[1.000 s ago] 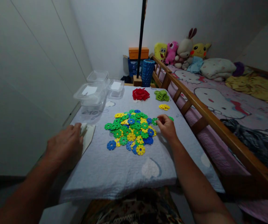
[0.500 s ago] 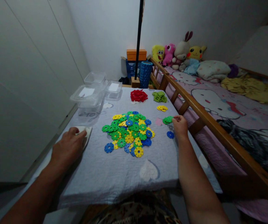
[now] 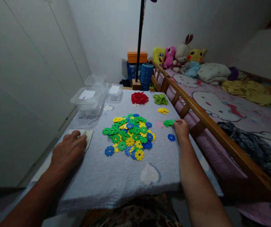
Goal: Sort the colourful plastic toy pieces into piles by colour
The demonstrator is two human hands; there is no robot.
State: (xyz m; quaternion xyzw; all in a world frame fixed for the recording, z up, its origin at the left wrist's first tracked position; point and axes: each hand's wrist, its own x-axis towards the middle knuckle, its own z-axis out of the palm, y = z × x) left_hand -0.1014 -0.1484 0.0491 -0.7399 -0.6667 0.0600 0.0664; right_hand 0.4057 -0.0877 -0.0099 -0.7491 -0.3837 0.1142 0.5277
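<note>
My left hand (image 3: 70, 148) rests on a flat white thing (image 3: 90, 136) at the table's left side, fingers loosely bent and slightly apart; what lies under the palm is hidden. My right hand (image 3: 181, 128) is pinched at the right end of a small green pile of notched plastic discs (image 3: 168, 123), its fingertips on a green disc. A single blue disc (image 3: 171, 137) lies just below that hand. Mid-table is a large mixed heap of green, yellow and blue discs (image 3: 129, 135). A small yellow disc pile (image 3: 163, 111) sits beyond the green one.
Red pieces (image 3: 139, 98) and light-green pieces (image 3: 160, 99) form separate piles at the far edge. Clear plastic boxes (image 3: 88, 96) stand at the back left. A wooden bed rail (image 3: 192, 105) runs along the right side, and a black pole (image 3: 139, 44) rises behind the table.
The view has shifted slightly. My right hand stays at the green disc pile, its fingertips pinched there, and my left hand keeps its place on the white thing.
</note>
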